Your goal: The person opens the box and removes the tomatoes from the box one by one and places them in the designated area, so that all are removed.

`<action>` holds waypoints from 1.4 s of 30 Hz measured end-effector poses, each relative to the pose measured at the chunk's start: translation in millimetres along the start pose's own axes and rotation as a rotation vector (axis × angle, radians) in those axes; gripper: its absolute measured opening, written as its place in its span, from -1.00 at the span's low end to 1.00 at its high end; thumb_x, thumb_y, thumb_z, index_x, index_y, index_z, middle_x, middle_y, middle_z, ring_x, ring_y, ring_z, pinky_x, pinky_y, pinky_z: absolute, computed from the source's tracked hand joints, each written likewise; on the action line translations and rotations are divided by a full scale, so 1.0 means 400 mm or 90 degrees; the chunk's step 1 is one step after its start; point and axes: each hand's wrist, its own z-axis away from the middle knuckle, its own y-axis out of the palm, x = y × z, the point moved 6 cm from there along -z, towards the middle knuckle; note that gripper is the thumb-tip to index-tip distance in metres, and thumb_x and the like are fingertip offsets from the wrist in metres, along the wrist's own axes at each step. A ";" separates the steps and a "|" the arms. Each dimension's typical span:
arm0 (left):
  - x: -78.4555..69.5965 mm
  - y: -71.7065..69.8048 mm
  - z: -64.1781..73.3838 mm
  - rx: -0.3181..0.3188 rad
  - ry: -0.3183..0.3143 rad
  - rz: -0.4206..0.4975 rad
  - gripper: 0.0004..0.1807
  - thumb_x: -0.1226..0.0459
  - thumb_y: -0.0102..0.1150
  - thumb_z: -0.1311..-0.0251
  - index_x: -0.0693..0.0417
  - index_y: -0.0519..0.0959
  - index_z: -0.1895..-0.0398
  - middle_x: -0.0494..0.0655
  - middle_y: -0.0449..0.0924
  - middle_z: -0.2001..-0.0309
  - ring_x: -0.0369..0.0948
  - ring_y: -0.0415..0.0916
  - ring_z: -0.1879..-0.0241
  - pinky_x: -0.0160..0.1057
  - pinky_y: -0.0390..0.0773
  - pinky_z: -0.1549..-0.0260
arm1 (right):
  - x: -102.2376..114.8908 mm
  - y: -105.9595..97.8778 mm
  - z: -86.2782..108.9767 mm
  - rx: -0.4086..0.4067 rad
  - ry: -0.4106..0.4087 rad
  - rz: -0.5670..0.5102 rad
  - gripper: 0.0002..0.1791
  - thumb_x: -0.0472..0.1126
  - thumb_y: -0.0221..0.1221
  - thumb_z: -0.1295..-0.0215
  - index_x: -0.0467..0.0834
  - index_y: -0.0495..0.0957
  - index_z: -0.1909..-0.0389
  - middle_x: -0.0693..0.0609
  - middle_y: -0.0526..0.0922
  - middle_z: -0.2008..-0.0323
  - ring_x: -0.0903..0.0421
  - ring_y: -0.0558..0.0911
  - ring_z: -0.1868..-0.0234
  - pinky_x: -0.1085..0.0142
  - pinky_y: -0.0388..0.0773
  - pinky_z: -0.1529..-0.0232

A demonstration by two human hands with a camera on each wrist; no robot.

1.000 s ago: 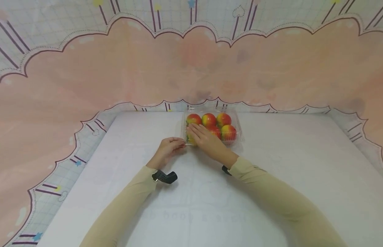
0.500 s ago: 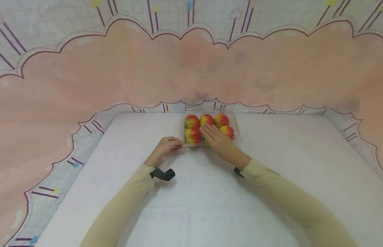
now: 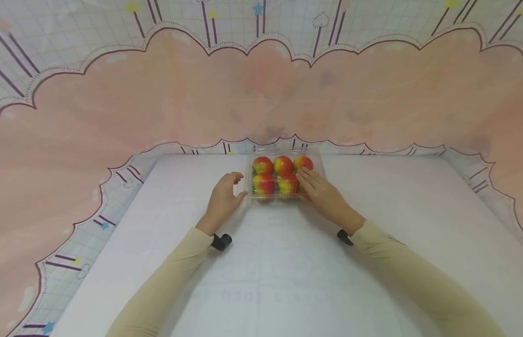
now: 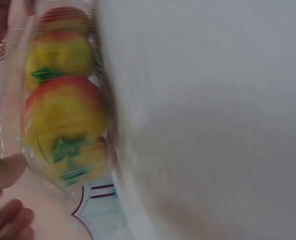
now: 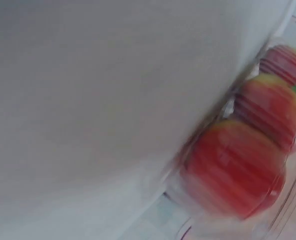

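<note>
Basically both hands, left hand (image 3: 222, 200) relaxed beside and right hand (image 3: 324, 194) flat on the clear apple box (image 3: 285, 174), could slip, popping its flimsy lid.

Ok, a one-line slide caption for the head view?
Both hands, left hand and right hand, flank a clear clamshell of apples on a white table.

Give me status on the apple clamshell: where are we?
Done: the apples sit inside the clear clamshell box at the table's far edge. In hand: the right hand rests flat on the box's right front corner; the left hand is at its left end, thumb against it. Left: whether every edge is snapped shut cannot be told.
</note>
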 end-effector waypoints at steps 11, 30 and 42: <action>-0.083 -0.007 0.021 -0.110 0.417 -0.286 -0.64 0.48 0.34 0.08 0.21 0.54 0.13 0.13 0.58 0.14 0.01 0.56 0.09 -0.12 0.58 0.00 | -0.073 -0.038 0.069 -0.015 0.078 -0.010 -0.33 -0.27 0.43 0.11 -0.45 0.46 -0.06 -0.33 0.57 -0.03 -0.22 0.54 -0.10 -0.02 0.46 -0.16; -0.174 0.071 0.016 -0.101 0.599 -0.391 -0.93 0.37 0.25 -0.09 0.14 0.62 0.33 -0.05 0.58 0.33 -0.16 0.55 0.27 -0.28 0.59 0.14 | -0.138 -0.033 0.128 0.100 0.286 -0.098 -0.42 -0.18 0.30 -0.12 -0.43 0.38 -0.07 -0.31 0.65 0.13 -0.21 0.65 0.14 -0.01 0.60 0.09; -0.270 0.156 -0.008 -0.039 0.621 -0.419 -0.90 0.32 0.23 -0.14 0.03 0.62 0.26 -0.13 0.61 0.30 -0.21 0.56 0.23 -0.31 0.59 0.13 | -0.161 -0.004 0.144 0.116 0.467 -0.404 -0.50 -0.36 0.29 -0.10 -0.41 0.43 -0.07 -0.30 0.65 0.13 -0.17 0.66 0.11 0.14 0.60 0.02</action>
